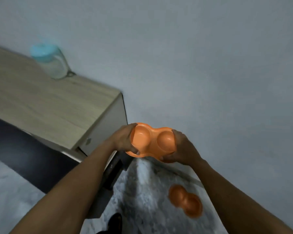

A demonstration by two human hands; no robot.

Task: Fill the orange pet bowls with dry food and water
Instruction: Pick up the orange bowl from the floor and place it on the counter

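Both grips are closed on one orange double bowl. The left hand clasps its left end with the thumb lying on the near rim. The right hand clasps the right end with fingers curled under the near edge. The bowl is held in the air in front of the person, tipped a little toward the camera, so both round wells show as bare orange plastic. It hangs just off the corner of the counter and touches nothing but the hands.

Below and to the right, a second orange double bowl lies on the speckled grey floor near the wall, well apart from the held one. It is blurred, and I cannot tell what its wells hold.

On the pale wood-grain counter, well to the left and farther back, a clear jar with a light blue lid stands upright against the wall. A dark panel runs below the counter's near edge. At the bottom edge, a dark shoe rests on the floor.
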